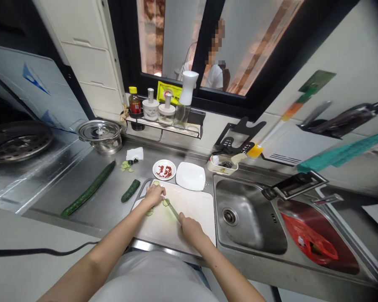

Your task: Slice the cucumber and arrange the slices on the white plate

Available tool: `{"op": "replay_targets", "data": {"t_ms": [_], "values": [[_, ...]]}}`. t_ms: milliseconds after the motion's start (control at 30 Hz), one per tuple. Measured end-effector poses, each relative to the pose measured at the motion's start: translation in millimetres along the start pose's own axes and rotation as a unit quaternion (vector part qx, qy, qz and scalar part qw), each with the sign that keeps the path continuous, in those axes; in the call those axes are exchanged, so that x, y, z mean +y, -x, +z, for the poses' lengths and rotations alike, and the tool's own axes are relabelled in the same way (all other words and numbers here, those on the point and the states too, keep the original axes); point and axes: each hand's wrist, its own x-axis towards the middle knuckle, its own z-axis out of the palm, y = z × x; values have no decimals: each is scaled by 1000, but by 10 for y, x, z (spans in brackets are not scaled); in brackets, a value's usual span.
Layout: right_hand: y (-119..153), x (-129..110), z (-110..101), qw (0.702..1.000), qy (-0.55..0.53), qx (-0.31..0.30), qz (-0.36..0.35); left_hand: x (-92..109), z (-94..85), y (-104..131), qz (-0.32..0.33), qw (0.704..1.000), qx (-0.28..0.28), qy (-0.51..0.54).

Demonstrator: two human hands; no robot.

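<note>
My right hand point(190, 228) was wrapped around the handle of a pale, narrow-bladed knife point(174, 211) above the white rectangular cutting board point(195, 214). My left hand point(155, 195) was bent low over the board's left half; whether its fingers pinched anything, I couldn't tell. A thin, round, pale-green cucumber slice point(166, 202) sat by the knife's tip, near the board's middle, with more green slices point(150, 211) beneath and beside my left forearm.

I judged that this cutting called for curled left fingertips set back from the edge, a steady grip on the handle and short, even strokes.

Left of the board, on the grey steel counter point(82, 176), lay a short, dark-green cucumber piece point(130, 191), and beyond it a long, dark-green cucumber point(90, 188). Past the board's far edge stood a small round white plate point(155, 169) of chopped red bits point(167, 171) and a square white plate point(190, 176); both, I thought, limited my room that way. Green scraps point(126, 166) lay beyond the board's far left corner. Right of the board, the steel sink point(256, 228) dropped away, a likely place for strays to fall.
</note>
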Motion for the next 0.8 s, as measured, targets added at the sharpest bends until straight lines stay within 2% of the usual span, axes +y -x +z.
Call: {"op": "replay_targets", "data": {"t_ms": [567,800], "values": [[-17,-5,48,999,-25,22,17,6,10,-17,-4,1000,-7,1],[21,-15,-3,999,-22,17,15,24,11,-10,-5,1000,-6,-12]]}}
